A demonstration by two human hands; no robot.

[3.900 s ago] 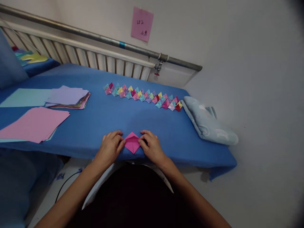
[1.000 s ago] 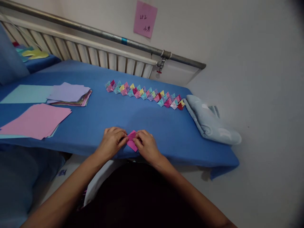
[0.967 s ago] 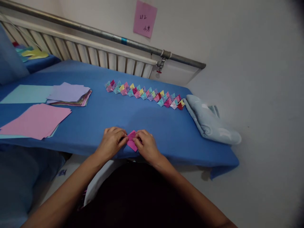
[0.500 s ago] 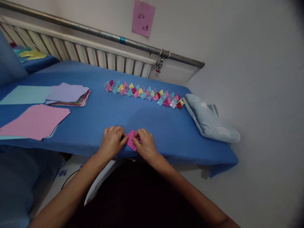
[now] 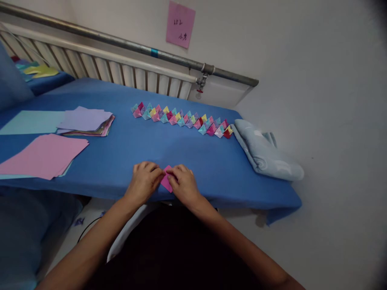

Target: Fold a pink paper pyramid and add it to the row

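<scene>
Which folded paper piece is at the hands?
The magenta piece at the near edge of the blue cloth, pinched by the left hand and right hand. The other folded pieces sit in a multicoloured band farther back.

Behind the grip, a plain, near-black garment is worn, its outline softly rounded. The left hand and right hand are bare, as are both forearms further back from the grip.

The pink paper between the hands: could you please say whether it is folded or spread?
The pink paper looks folded: a compact diamond, far smaller than the loose sheets; the right hand hides part.
</scene>
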